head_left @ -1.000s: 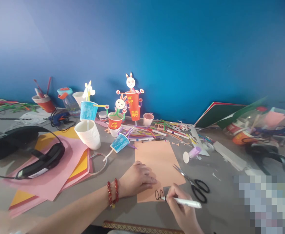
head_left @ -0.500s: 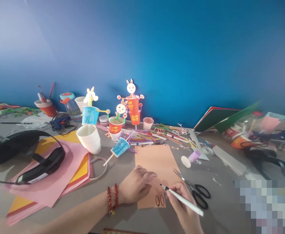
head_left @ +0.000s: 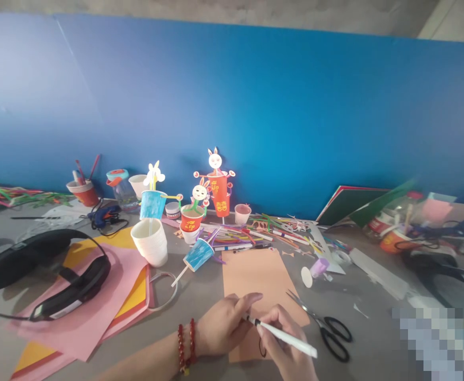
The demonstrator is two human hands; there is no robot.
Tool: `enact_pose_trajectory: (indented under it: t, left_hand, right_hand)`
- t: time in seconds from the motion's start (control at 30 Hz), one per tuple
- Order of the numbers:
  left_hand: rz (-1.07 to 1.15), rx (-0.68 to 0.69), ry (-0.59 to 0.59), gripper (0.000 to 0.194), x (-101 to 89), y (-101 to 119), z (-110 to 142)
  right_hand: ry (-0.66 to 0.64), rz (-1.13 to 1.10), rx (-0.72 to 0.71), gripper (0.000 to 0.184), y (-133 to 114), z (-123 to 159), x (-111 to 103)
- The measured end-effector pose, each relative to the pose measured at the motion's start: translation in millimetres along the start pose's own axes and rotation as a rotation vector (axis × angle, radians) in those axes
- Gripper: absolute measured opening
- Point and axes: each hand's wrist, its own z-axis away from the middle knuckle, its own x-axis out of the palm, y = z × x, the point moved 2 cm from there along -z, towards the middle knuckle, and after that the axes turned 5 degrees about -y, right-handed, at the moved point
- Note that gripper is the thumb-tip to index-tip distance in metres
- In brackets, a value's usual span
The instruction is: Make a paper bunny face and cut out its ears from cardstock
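Observation:
In my right hand (head_left: 285,338) is a white marker pen (head_left: 290,338), its dark tip end pointing left. That tip meets the curled fingers of my left hand (head_left: 224,324), which hide whatever they may hold. My left thumb sticks out above the pen tip. Under both hands lies a sheet of orange paper (head_left: 253,270). Part of a black drawn outline (head_left: 262,347) shows between the hands; the rest is covered. Black-handled scissors (head_left: 323,325) lie to the right of my right hand, blades over the paper's edge.
A blue paper cup (head_left: 199,255) on a straw lies beyond my left hand. Rabbit-faced cup figures (head_left: 218,190) and a white cup stack (head_left: 150,243) stand behind. Headphones (head_left: 73,301) rest on coloured paper (head_left: 116,275) at left. Pens and scraps (head_left: 251,235) litter the back.
The pen in my right hand has moved left until its tip meets my left fingers. My hands now cover more of the drawn outlines. The view has tilted upward.

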Motion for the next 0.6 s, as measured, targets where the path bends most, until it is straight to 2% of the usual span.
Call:
enact_pose_trajectory:
  t: [0.2, 0.33, 0.4, 0.5, 0.6]
  left_hand:
    - [0.082, 0.014, 0.056, 0.071, -2.3, 4, 2]
    - [0.132, -0.068, 0.114, 0.071, -4.7, 7, 4]
    - [0.168, -0.119, 0.134, 0.072, -4.3, 7, 6]
    - [0.337, -0.137, 0.187, 0.072, -4.3, 4, 8]
    - [0.662, -0.153, 0.334, 0.060, -7.3, -6, 9]
  right_hand:
    - [-0.004, -0.059, -0.029, 0.032, -11, -11, 6]
    - [-0.044, -0.224, 0.089, 0.032, -6, -12, 16]
    - [-0.012, -0.325, 0.136, 0.032, -1, -13, 25]
    - [0.081, -0.446, 0.125, 0.033, 5, -19, 39]
    - [0.118, -0.446, 0.081, 0.033, 10, -30, 50]
